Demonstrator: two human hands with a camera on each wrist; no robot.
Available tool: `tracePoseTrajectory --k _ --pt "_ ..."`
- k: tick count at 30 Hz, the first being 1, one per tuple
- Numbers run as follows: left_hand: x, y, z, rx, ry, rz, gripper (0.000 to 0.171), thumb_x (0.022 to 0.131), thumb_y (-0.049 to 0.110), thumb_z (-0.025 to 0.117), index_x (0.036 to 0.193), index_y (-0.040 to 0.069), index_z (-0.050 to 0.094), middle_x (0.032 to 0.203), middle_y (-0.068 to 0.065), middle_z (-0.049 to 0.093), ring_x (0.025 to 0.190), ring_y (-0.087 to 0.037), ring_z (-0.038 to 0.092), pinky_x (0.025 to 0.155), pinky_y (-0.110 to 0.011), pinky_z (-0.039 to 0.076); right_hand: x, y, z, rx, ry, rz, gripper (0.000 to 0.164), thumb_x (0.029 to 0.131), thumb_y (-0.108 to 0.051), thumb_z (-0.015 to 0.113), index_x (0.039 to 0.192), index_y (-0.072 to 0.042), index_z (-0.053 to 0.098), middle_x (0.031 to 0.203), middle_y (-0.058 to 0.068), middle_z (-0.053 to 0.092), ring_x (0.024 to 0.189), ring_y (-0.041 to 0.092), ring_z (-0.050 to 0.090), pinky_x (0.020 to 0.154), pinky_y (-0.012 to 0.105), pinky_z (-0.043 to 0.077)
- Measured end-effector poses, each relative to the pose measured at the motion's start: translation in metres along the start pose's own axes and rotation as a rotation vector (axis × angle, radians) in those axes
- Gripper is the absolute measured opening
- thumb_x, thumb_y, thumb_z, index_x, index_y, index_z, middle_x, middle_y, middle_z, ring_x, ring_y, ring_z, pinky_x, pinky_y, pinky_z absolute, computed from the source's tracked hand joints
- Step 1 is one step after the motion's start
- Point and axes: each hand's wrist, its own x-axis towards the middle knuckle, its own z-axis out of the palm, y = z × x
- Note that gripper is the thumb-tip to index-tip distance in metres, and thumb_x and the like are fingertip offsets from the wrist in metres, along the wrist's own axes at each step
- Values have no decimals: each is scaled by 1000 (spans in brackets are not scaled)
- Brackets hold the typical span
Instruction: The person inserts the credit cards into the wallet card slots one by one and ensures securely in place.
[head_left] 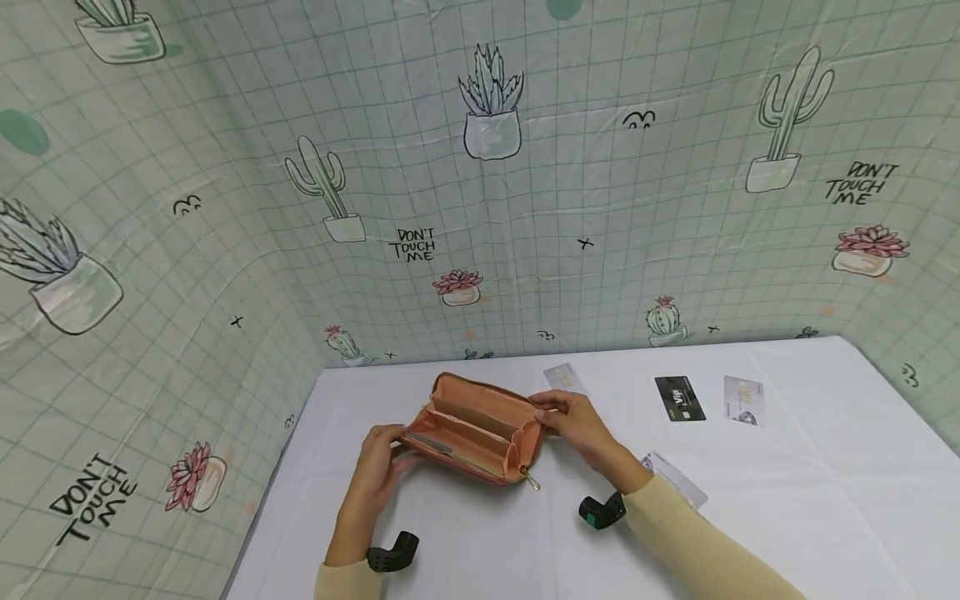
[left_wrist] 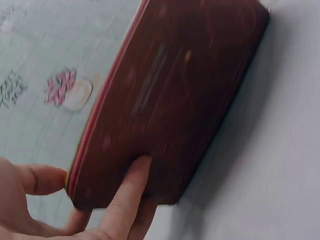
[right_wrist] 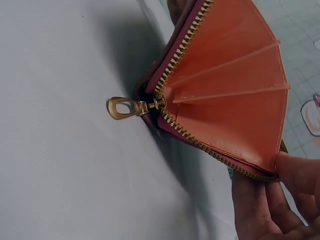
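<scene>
Both hands hold a zip wallet [head_left: 480,425] that gapes open, its orange lining and inner dividers facing up. My left hand [head_left: 377,467] grips its left end; in the left wrist view the fingers lie against the dark red outer cover [left_wrist: 165,100]. At the far right corner, my right hand [head_left: 577,421] pinches the zipped edge between thumb and fingers. A gold zipper pull [right_wrist: 122,107] hangs from the near right corner, and the side gusset is fanned wide. A grey strip [head_left: 429,444] shows in the near pocket.
Behind the wallet lies a pale card [head_left: 565,379]. Farther right are a black VIP card [head_left: 680,398] and a silvery card [head_left: 744,401]. Another card [head_left: 675,479] is partly covered by the right forearm. A patterned cloth [head_left: 525,250] rises behind the white table [head_left: 810,500].
</scene>
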Motion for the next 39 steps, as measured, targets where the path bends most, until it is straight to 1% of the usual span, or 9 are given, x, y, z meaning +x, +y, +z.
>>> tracePoseTrajectory --k 5,10,13,17,20,26,33,36,39 --pt "4 0 -14 112 -2 -6 22 108 8 42 108 -11 53 115 -19 53 101 -22 62 85 -35 60 9 -1 0 -40 -11 -11 32 104 4 60 133 17 62 117 26 71 89 9 71 83 31 61" --pt "10 -1 -24 269 -84 13 26 104 4 45 121 -12 57 117 -20 60 94 -15 63 89 -40 58 19 -2 -5 -71 -27 -6 31 104 2 62 132 14 64 122 27 70 90 9 70 83 31 61" --pt "15 -2 -30 350 -174 33 38 103 4 46 138 -10 54 131 -25 60 104 -18 61 97 -44 53 24 -3 -8 -79 -49 -7 32 104 1 62 133 14 64 125 28 70 92 10 71 85 32 61" --pt "24 -3 -37 394 -298 23 53 99 3 46 151 -3 48 154 -24 49 134 -32 52 105 -41 43 29 -4 -10 -110 -70 -2 32 104 -2 63 133 11 65 125 26 70 95 12 72 87 33 61" --pt "31 -4 -39 388 -365 5 65 91 0 46 156 1 45 163 -21 41 149 -37 38 109 -42 34 31 -6 -12 -126 -91 -5 32 104 -3 63 133 11 66 125 27 70 97 13 73 87 34 61" --pt "40 -5 -39 367 -443 -30 83 79 -3 47 161 4 37 169 -24 29 156 -41 24 113 -49 20 34 -7 -14 -141 -125 -15 32 104 -3 64 133 11 66 128 29 69 99 16 72 87 38 61" --pt "43 -6 -39 360 -501 -27 91 75 -5 47 164 1 28 169 -24 28 156 -41 24 110 -33 29 38 -3 -15 -146 -133 -21 32 105 -5 63 133 10 66 124 27 71 98 15 71 87 40 61" --pt "41 -8 -43 331 -549 -5 91 78 -8 50 165 -1 23 169 -24 23 158 -37 20 101 -25 36 39 -2 -16 -145 -133 -19 32 105 -5 63 133 10 66 122 25 72 98 15 71 86 38 61" --pt "39 -10 -46 289 -600 22 93 81 -9 55 166 -1 19 170 -25 18 154 -31 26 91 -24 44 41 -1 -17 -140 -128 -9 31 105 -5 64 132 9 67 120 22 74 97 14 72 84 35 61"
